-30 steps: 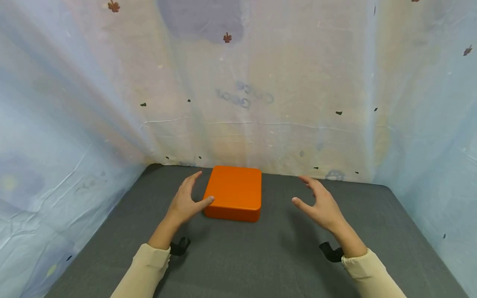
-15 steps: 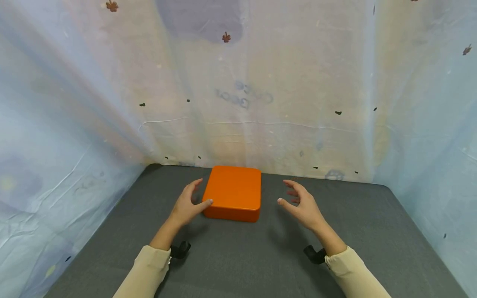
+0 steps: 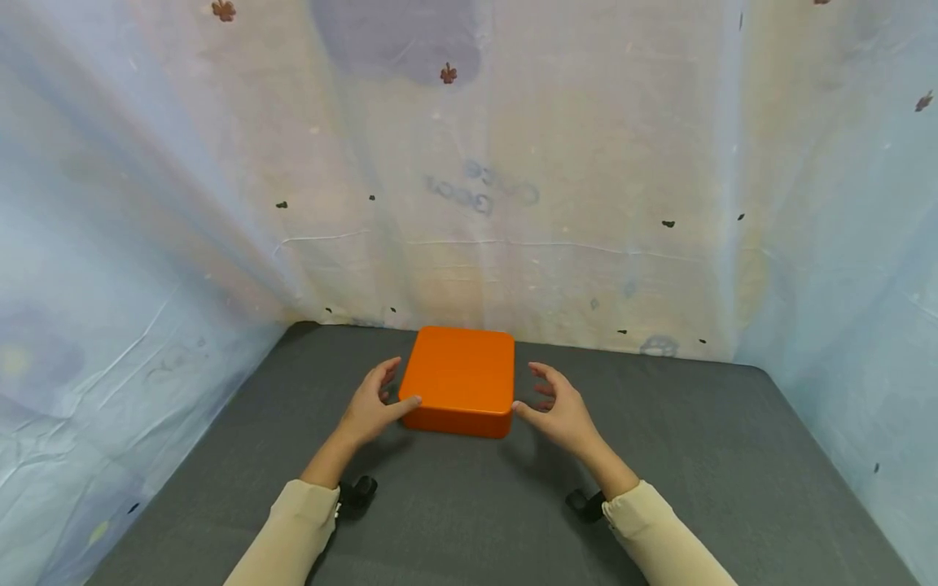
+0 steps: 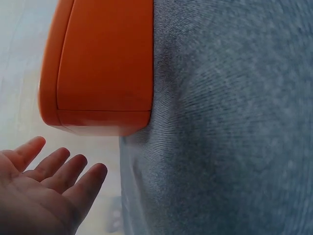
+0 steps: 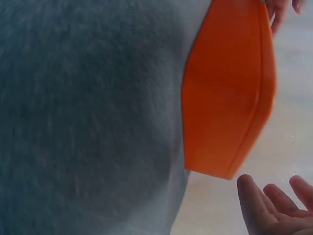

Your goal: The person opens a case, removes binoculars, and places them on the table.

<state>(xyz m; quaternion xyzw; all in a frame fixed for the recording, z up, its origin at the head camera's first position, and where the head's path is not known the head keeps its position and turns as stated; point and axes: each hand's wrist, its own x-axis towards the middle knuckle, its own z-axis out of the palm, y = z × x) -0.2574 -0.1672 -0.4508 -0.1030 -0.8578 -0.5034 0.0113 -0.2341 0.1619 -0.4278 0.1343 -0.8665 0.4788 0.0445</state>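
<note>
An orange square box with rounded corners lies flat near the back of the grey surface. My left hand is at its left side, thumb reaching across the front left corner; whether it touches I cannot tell. In the left wrist view a gap shows between the fingers and the box. On the other side my right hand has its thumb tip close to the front right corner. The right wrist view shows those fingers apart from the box. Both hands have relaxed fingers and hold nothing.
The grey cloth-covered surface spreads in front of the box and to both sides. A pale patterned curtain hangs right behind it and along the left and right. Black straps sit at both wrists.
My right hand has moved left, from well away to close beside the box. The left hand has barely shifted, its fingers a little more bent. The box has stayed in place.
</note>
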